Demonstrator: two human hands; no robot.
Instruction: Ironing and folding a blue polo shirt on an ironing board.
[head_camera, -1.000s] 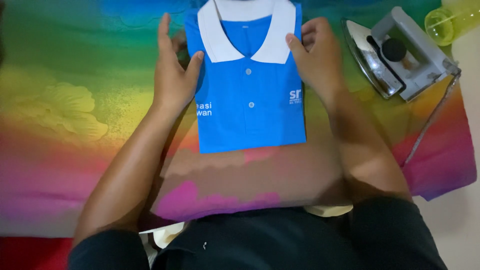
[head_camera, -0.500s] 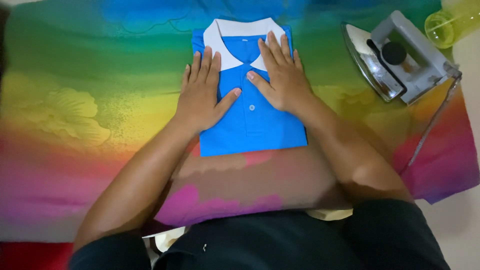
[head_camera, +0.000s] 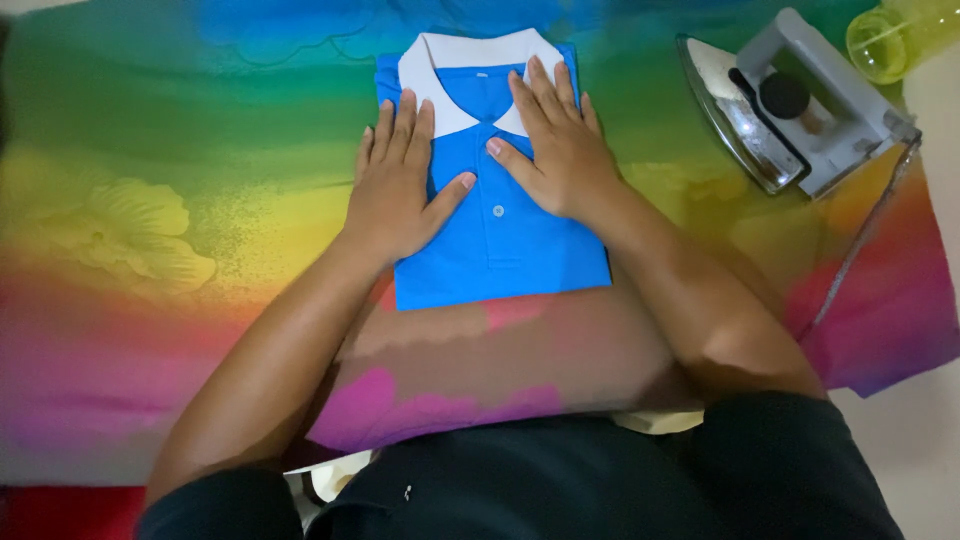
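Left hand (head_camera: 400, 190): flat, fingers spread, pressing the left half of the folded blue polo shirt (head_camera: 500, 250); a second ago at the collar's edge.
Right hand (head_camera: 555, 150): open, palm down over the white collar (head_camera: 440, 75), moved inward.
Shirt: centred on the rainbow cloth (head_camera: 150, 250), at 12 o'clock from the body.
Iron (head_camera: 790, 110): at 2 o'clock, well apart.
Change: from tucking the sides to smoothing; fold looks finished.

Iron (head_camera: 790, 110) — yellow bottle (head_camera: 900, 35) — rainbow cloth (head_camera: 150, 230)
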